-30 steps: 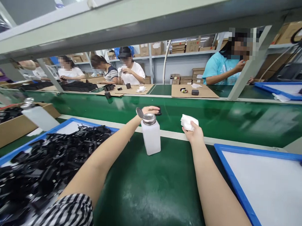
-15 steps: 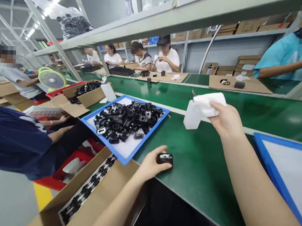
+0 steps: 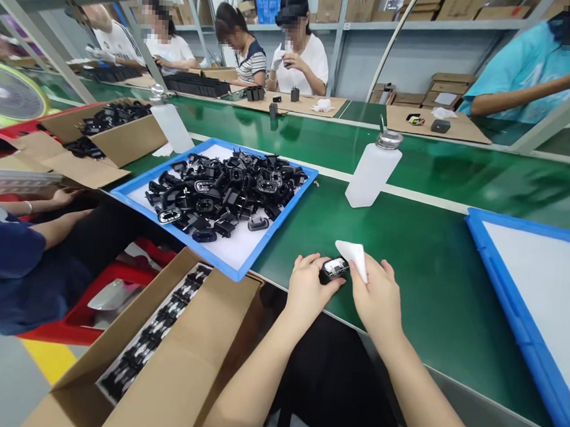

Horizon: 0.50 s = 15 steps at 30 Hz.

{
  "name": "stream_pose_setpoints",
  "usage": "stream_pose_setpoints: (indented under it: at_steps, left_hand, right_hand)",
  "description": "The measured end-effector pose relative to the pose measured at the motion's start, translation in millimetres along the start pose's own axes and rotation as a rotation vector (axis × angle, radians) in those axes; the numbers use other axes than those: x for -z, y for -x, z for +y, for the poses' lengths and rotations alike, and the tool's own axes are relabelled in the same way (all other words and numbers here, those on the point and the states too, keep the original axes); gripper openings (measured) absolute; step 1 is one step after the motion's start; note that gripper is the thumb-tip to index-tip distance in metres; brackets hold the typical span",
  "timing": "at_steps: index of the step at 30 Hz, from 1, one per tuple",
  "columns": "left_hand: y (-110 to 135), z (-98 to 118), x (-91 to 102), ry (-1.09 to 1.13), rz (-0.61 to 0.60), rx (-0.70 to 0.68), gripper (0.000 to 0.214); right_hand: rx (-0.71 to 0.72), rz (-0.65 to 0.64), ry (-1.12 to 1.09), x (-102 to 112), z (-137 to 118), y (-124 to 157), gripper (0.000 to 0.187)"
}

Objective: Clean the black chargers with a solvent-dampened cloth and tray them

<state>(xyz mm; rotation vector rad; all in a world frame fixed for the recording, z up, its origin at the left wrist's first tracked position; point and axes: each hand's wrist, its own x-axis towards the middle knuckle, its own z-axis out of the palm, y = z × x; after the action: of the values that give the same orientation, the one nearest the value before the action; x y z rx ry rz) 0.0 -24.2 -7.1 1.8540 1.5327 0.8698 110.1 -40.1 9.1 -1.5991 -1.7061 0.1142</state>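
Observation:
Between the fingers of my left hand (image 3: 306, 282) is a small black plastic housing (image 3: 333, 270), its open face up and pale parts with metal showing inside. My right hand (image 3: 378, 292) pinches a folded white cloth (image 3: 355, 255) right beside the housing; whether cloth and housing touch I cannot tell. Both hands are over the front edge of the green table (image 3: 433, 283). Beyond them stands a white dispenser bottle (image 3: 373, 173) with a metal top. Left of my hands, a blue-rimmed tray (image 3: 245, 265) holds a heap of black plug housings (image 3: 233, 192).
A second blue-rimmed tray (image 3: 502, 311) lies at the right. Below the left tray stands a carton (image 3: 204, 336) with rows of black parts. Another bottle (image 3: 173, 127) and an open carton (image 3: 137, 138) are farther left. A co-worker (image 3: 9, 258) sits at the left; others work across the table.
My right hand has come down and left from the bottle with the white cloth, to the black housing in my left hand. The housing is now tilted, and the view has dipped.

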Motion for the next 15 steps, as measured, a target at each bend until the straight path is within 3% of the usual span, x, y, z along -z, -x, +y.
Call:
stream_pose_setpoints:
  at_steps: [5, 8, 12, 15]
  left_hand:
    - [-0.2, -2.5, -0.1, 0.029, -0.013, -0.034, 0.018]
    - [0.5, -5.0, 0.2, 0.056, -0.036, -0.031, 0.015]
    - [-0.6, -4.7, 1.3, -0.001, -0.032, -0.035, 0.018]
    - [-1.1, -4.0, 0.6, -0.017, -0.009, -0.009, 0.029]
  right_hand:
    - [0.222, -0.041, 0.043, -17.6, -9.7, 14.0, 0.039]
    - [0.229, -0.040, -0.006, -20.1, -19.4, 24.8, 0.041]
    - [0.065, -0.124, -0.218, -4.2, -18.0, 32.6, 0.039]
    - [-0.214, -0.086, -0.397, 14.7, -5.9, 28.7, 0.028]
